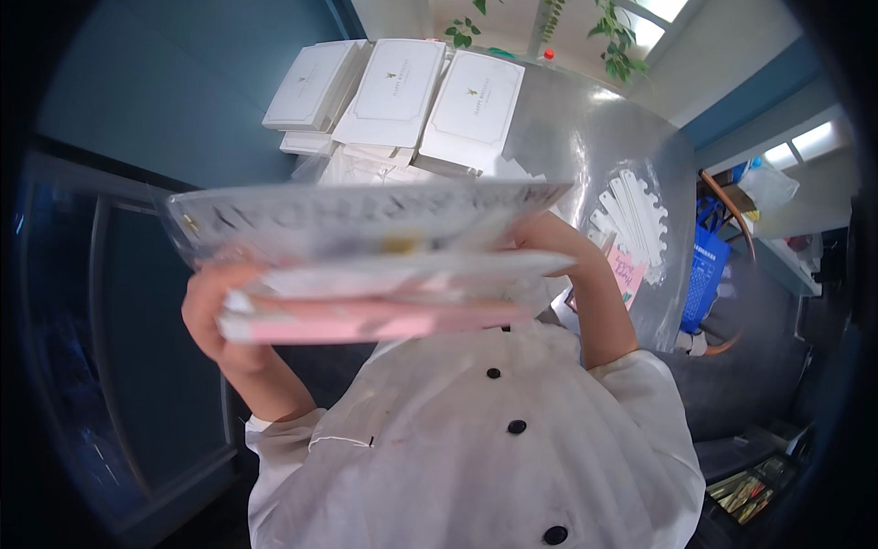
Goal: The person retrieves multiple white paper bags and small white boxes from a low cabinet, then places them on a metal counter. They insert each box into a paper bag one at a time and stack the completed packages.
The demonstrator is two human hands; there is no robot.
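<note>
Several flat packets in clear plastic are held up in front of my chest, blurred by motion. The upper packet (357, 213) is clear and bears dark lettering and gold spots; below it is a pink and white packet (370, 322). My left hand (214, 302) grips their left end, fingers wrapped around the edge. My right hand (542, 240) is at the right end, its fingers largely hidden behind the packets. Beyond them, stacked white printed boxes (394, 86) stand on a shiny metal-look table (583, 117).
White notched card strips (634, 213) in clear plastic lie on the right of the table, beside a pink printed card (625, 274). A blue bag (706, 264) hangs by a curved brown chair frame (744, 213). A red-capped bottle (548, 56) and leafy plants (617, 41) are behind.
</note>
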